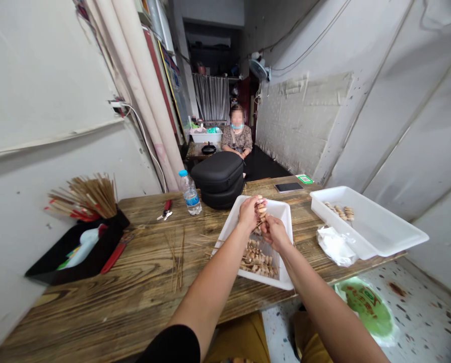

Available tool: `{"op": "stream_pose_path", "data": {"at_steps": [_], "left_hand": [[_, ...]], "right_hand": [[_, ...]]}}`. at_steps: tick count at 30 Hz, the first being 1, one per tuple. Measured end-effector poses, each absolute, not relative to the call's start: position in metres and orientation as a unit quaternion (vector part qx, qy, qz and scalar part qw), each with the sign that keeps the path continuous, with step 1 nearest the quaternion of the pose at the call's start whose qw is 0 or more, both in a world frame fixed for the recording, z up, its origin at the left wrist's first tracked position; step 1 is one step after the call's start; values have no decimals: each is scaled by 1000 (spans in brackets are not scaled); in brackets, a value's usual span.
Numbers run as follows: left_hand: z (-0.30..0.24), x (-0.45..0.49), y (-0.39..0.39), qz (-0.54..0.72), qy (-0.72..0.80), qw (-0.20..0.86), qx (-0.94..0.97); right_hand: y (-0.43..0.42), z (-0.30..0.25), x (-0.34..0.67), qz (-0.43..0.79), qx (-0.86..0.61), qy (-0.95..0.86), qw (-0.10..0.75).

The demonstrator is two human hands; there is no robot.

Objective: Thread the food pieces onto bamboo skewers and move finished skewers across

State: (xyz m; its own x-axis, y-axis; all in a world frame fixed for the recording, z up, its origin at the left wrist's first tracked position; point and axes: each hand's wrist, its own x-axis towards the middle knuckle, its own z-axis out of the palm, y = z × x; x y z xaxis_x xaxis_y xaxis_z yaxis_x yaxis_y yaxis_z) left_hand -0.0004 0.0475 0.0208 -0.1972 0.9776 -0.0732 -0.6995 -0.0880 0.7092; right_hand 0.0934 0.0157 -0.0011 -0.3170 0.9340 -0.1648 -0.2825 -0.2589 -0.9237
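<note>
- Head view: we record a wooden surface spanning the frame, set against a pale wall.
- We note two white trays. The near tray lies at the centre. The far tray overhangs the right edge of the surface and holds a few pieces at its far end.
- A black case sits just behind the near tray. A black box at the left carries a bundle of bamboo sticks.
- A seated person faces us from the back of the room, well apart from the surface.
- Left hand: closed around the upper part of a skewer, fingers curled beside the threaded pieces.
- Right hand: just below the left and touching it, fingertips pinching the lower part of the same skewer.
- We find the skewer held roughly upright over the far half of the near tray. Finished skewers lie in the tray's near half.
- Smaller items: a crumpled plastic bag beside the far tray, a water bottle, a phone, and loose sticks left of the near tray.
</note>
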Motion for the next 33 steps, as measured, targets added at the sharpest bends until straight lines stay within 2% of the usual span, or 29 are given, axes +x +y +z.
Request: {"op": "stream_pose_path", "data": {"at_steps": [13, 15, 17, 19, 21, 23, 25, 28, 33], "left_hand": [[15, -4, 51, 704, 375, 556, 233], [14, -5, 51, 699, 386, 542, 263], [11, -8, 50, 681, 445, 483, 323], [6, -12, 49, 603, 557, 379, 427], [0, -15, 47, 444, 653, 286, 542], [-6, -16, 46, 271, 691, 238, 627], [-11, -15, 45, 165, 693, 198, 673], [-16, -14, 46, 150, 695, 151, 687], [-21, -16, 49, 243, 686, 217, 650]], "right_hand": [[13, 1, 93, 698, -398, -418, 424], [14, 2, 92, 696, -390, -410, 443], [18, 4, 94, 678, -395, -381, 489], [22, 6, 97, 642, -424, -330, 547], [26, 7, 101, 606, -455, -277, 591], [29, 8, 105, 589, -468, -241, 613], [30, 8, 108, 591, -466, -227, 618], [30, 8, 109, 596, -461, -223, 619], [29, 9, 110, 604, -451, -209, 623]]}}
